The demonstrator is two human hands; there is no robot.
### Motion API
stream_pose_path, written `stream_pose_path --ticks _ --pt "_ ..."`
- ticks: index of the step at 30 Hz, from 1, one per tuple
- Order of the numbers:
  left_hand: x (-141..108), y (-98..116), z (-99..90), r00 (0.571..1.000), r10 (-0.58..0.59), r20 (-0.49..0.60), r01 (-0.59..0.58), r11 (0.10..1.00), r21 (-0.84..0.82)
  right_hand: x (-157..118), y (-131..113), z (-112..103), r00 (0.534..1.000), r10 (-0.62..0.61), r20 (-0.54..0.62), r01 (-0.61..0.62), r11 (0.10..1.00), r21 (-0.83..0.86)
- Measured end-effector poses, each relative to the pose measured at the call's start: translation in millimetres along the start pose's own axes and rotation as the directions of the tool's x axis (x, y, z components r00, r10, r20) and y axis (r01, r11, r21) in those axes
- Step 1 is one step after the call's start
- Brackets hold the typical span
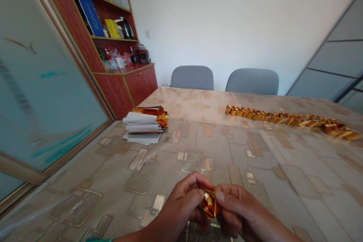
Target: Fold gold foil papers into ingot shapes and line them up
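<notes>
Low in the view, my left hand (181, 208) and my right hand (241, 206) pinch a crumpled piece of gold foil (210, 203) between their thumbs and fingers. The foil's shape is partly hidden by my fingers. Farther along the patterned table cover (181, 151), a long row of folded gold foil ingots (286, 119) runs to the right, well beyond my hands. To the left lies a stack of white paper sheets (141, 126), with orange-gold foil sheets (150, 111) on it.
Behind the table stand two grey chairs (192, 77) (252, 81) and a red-brown wooden cabinet (138, 85) with bottles, books and a kettle on its shelves. A frosted glass door (48, 83) runs along the left, and a white wall fills the back.
</notes>
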State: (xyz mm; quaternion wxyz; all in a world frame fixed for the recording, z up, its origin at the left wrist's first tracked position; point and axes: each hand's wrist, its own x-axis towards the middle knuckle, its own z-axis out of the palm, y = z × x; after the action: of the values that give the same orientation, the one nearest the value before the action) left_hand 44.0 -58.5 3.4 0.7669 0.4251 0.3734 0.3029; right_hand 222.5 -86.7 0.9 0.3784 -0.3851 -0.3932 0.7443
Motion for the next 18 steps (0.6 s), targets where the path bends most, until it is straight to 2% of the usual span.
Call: stream_pose_path --ticks 5,9,13,18 --pt "-3 6 -5.9 0.974 0.076 0.212 -0.038 0.983 -0.177 -7 -8 -5 0.998 0.047 0.052 -0.057 0.975 0.217" --pt "-2 3 -6.4 0.956 -0.001 0.294 0.107 0.933 -0.345 -11 -7 -4 0.998 0.025 0.066 -0.039 0.974 0.224" --pt "1 -3 -5.3 0.935 -0.107 0.338 0.257 0.861 -0.439 -9 -2 -4 0.999 0.048 0.011 -0.049 0.98 0.194" --pt "3 -11 -7.3 0.942 -0.145 0.301 0.281 0.831 -0.48 -6 -1 -5 0.998 0.049 0.036 -0.054 0.984 0.169"
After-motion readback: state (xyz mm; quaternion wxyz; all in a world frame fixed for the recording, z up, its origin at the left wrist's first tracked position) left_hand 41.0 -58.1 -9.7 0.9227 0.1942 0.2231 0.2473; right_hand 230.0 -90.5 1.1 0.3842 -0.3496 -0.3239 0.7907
